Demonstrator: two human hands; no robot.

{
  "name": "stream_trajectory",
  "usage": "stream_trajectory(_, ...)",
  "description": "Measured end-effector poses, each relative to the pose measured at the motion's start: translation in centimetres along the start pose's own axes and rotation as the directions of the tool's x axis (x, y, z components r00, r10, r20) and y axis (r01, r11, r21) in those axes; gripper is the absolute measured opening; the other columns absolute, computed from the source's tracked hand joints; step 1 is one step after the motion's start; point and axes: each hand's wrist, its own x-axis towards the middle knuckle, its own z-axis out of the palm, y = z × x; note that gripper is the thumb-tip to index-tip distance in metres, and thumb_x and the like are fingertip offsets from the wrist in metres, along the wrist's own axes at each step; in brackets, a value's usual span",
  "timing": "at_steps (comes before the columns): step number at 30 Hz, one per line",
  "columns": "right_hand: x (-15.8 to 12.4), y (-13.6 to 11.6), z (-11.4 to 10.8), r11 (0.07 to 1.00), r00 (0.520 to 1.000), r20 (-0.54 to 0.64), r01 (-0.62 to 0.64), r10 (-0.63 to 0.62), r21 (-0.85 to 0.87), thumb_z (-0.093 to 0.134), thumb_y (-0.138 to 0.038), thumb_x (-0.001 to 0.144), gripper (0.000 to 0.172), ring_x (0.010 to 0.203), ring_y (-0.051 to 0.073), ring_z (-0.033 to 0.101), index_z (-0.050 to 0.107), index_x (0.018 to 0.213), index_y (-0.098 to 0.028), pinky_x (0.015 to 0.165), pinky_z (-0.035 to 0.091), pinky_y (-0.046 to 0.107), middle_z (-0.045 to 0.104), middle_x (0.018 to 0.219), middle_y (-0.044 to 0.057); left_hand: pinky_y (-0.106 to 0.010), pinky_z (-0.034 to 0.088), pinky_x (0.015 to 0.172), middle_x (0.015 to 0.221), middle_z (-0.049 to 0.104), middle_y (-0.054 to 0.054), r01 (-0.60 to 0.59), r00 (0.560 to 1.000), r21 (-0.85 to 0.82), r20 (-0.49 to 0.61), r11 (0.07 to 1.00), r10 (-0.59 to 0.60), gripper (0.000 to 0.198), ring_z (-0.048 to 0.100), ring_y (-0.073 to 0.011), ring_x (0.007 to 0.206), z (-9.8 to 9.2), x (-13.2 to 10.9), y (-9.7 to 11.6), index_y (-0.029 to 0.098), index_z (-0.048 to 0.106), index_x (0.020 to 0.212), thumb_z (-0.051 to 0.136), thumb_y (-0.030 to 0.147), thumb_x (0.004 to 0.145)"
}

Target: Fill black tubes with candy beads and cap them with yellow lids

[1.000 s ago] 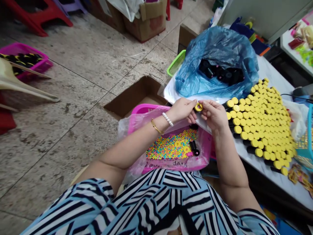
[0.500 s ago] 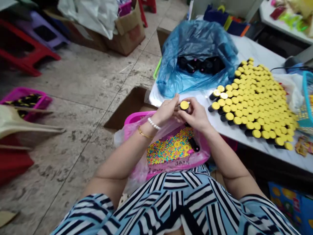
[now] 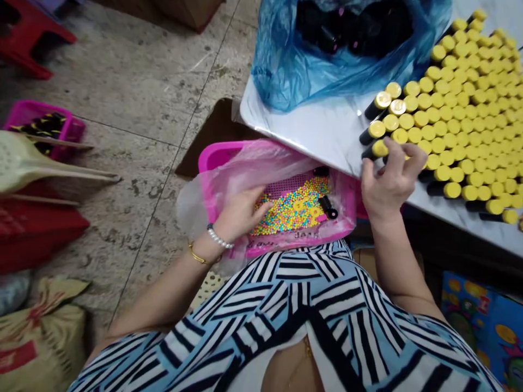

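My right hand (image 3: 390,188) is at the table's near edge, its thumb and forefinger on a black tube with a yellow cap (image 3: 379,147). This tube lies tilted at the front left of a tight group of similar yellow-capped tubes (image 3: 469,117). My left hand (image 3: 241,213) reaches into a pink basket (image 3: 208,158), thumb apart from the fingers, with the fingertips by small coloured beads (image 3: 281,209). Clear plastic lines the basket and partly covers its left side. A loose black tube (image 3: 327,207) lies on the beads' right side, with yellow round pieces nearby.
A blue plastic bag (image 3: 286,87) with black parts inside sits on the white marbled table (image 3: 310,130). A brown cardboard flap (image 3: 216,130) stands below the table corner. On the floor at left are another pink basket (image 3: 75,133), a red stool (image 3: 32,35) and a sack (image 3: 57,337).
My hands, together on a yellow-capped tube before, have parted. The right carried the tube to the group on the table; the left dropped into the basket. The view tilted downward.
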Motion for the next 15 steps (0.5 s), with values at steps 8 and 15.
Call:
stream_trajectory(8, -6.7, -3.0, 0.6, 0.969, 0.708, 0.691, 0.244, -0.142, -0.051, 0.047, -0.049, 0.106, 0.044, 0.090, 0.023, 0.068, 0.066, 0.130, -0.018, 0.072, 0.051, 0.032, 0.071, 0.108, 0.014, -0.048, 0.051, 0.115, 0.141, 0.067, -0.020, 0.029, 0.974, -0.109, -0.219, 0.994, -0.053, 0.072, 0.067, -0.0316, 0.127, 0.6, 0.0, 0.2, 0.010, 0.053, 0.150, 0.062, 0.056, 0.096)
stream_trajectory(15, -5.8, -4.1, 4.0, 0.885, 0.460, 0.865, 0.464, -0.201, -0.042, 0.047, -0.030, 0.103, 0.027, 0.109, 0.031, 0.060, 0.066, 0.115, -0.014, 0.082, 0.046, 0.037, 0.068, 0.119, 0.017, -0.050, 0.047, 0.119, 0.144, 0.065, -0.020, 0.008, 0.995, -0.108, -0.097, 0.994, -0.019, 0.068, 0.063, -0.0318, 0.133, 0.6, 0.3, 0.5, 0.008, 0.058, 0.147, 0.057, 0.055, 0.099)
